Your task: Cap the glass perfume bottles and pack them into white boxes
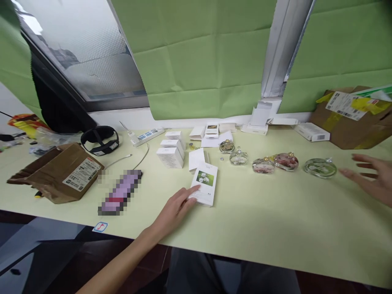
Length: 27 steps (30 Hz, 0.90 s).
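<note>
My left hand [174, 208] rests on a white box [209, 196] printed with white flowers on a green ground. Its index finger is stretched over the box's face, the thumb lies near the lower edge, and the other fingers are partly hidden. Behind that box, another white box [196, 158] is partly covered. At the right edge my right hand [375, 176] is open, fingers apart, just right of an oval glass bottle [320, 168] with a green picture. Further left stand two pinkish bottles [263, 165], a clear one [238, 157] and a darker one [227, 146].
White boxes [170, 158] stand in a row left of centre. Opened packaging [259, 116] lies along the wall. Cardboard boxes sit at the right [346, 130] and left [58, 171]. A black headset [100, 141], a power strip [149, 136] and a pixelated phone-like object [121, 192] occupy the left side.
</note>
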Motion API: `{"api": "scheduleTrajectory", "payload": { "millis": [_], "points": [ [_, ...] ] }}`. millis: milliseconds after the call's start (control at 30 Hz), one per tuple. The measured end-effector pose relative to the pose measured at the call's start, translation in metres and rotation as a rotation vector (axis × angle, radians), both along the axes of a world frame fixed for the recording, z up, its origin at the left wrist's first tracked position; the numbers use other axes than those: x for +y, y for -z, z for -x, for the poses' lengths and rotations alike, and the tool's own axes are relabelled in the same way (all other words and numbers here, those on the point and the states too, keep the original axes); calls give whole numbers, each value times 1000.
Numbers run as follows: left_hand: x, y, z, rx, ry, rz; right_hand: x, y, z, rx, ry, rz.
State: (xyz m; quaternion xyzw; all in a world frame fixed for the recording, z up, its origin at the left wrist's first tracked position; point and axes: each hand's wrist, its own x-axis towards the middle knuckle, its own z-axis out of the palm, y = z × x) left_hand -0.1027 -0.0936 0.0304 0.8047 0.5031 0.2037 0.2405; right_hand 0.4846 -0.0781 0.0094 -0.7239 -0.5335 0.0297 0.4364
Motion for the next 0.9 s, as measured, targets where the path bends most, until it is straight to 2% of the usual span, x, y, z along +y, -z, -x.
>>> {"api": "scheduleTrajectory", "payload": {
  "millis": [100, 167, 267, 333, 400, 467, 500, 567, 667, 700, 733, 800, 900],
  "points": [
    [2, 3, -2, 231, -30, -196, 14, 5, -5, 54, -102, 237],
    [5, 2, -11, 316, -2, -353, 20, 7, 1, 55, -110, 270],
    [9, 2, -27, 365, 140, -499, 21, 7, 7, 41, -88, 244],
    [14, 4, -35, 388, 226, -540, 13, 1, 9, 46, -20, 216],
    [22, 8, -38, 398, 251, -555, 0, -9, 13, 103, 76, 179],
    [33, 12, -37, 399, 228, -546, -14, -22, 26, 251, 63, 137],
    [39, 13, -36, 397, 213, -533, -20, -28, 36, 349, -30, 132],
    [52, 12, -35, 391, 198, -489, -27, -39, 65, 495, -330, 210],
    [61, 0, -41, 302, 194, -411, -24, -47, 125, 578, -748, 387],
    [60, -6, -46, 231, 204, -367, -19, -47, 147, 589, -841, 438],
    [58, -13, -53, 144, 230, -312, -13, -46, 167, 585, -924, 491],
    [52, -22, -68, -38, 366, -171, 1, -42, 201, 542, -1086, 543],
    [48, -22, -88, -177, 547, -39, 22, -33, 232, 465, -1289, 614]
  ]
}}
